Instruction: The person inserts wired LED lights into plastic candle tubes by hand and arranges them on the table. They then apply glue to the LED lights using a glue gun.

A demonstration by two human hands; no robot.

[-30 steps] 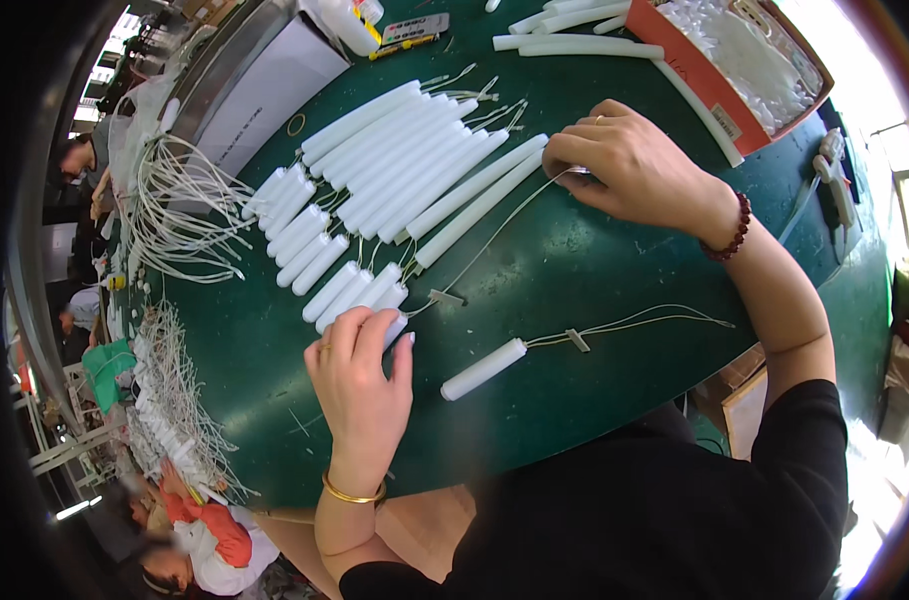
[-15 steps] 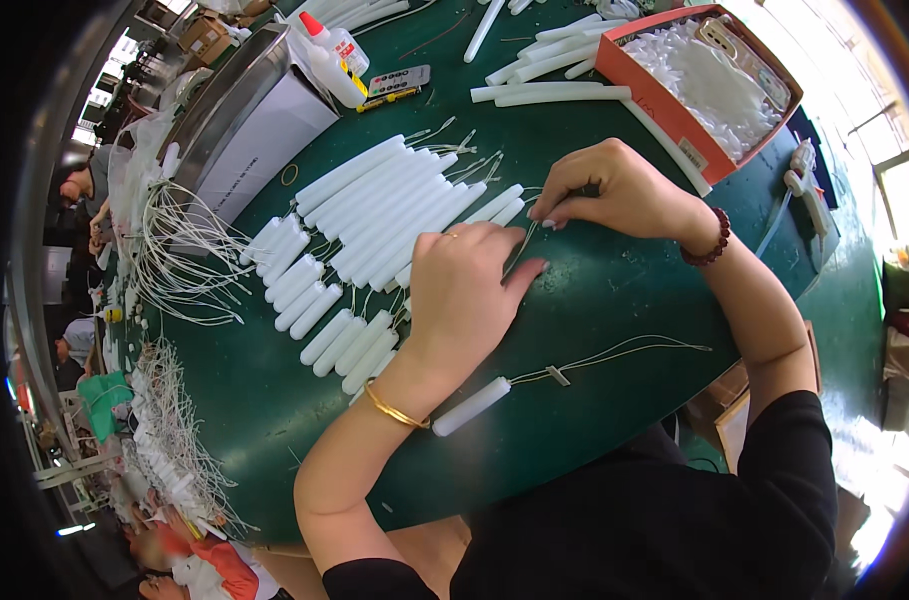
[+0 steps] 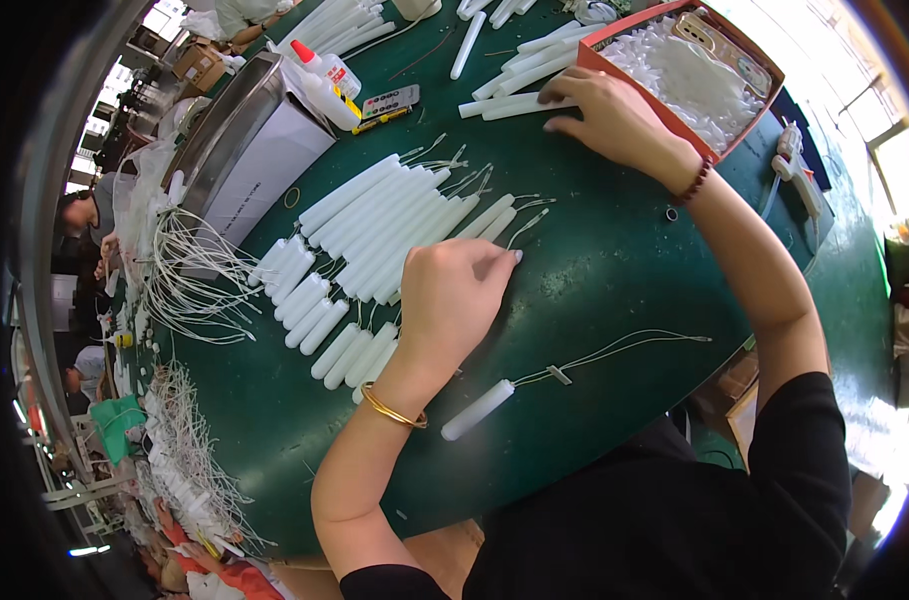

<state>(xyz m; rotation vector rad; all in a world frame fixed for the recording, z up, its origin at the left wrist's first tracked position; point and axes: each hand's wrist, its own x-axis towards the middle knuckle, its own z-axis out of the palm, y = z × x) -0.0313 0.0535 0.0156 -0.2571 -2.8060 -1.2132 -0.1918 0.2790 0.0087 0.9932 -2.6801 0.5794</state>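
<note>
A person in a black short-sleeved top works with two bare hands at a dark green table (image 3: 594,300), seen from above. The left hand (image 3: 452,305) reaches over the near end of a slanting row of long white tubes (image 3: 384,225), its thumb and fingers drawn together beside the thin wires at one tube's end; the hand hides what lies beneath, so whether it grips that tube cannot be told. The right hand (image 3: 622,118) is open, thumb and fingers parted over a loose white tube (image 3: 514,107), next to an orange-red box (image 3: 592,52) filled with small clear-white pieces. More loose tubes (image 3: 529,70) lie just left of the box. Short white tubes (image 3: 304,300) sit at the lower left of the long row, with wires between. Nearer the person, well apart, one short tube (image 3: 477,410) trails two wires (image 3: 639,338) that pass a small flat clip (image 3: 559,375). A glue gun (image 3: 796,165) rests at the right; glue bottles (image 3: 329,95) and a remote control (image 3: 391,101) stand or lie beyond the row.
</note>
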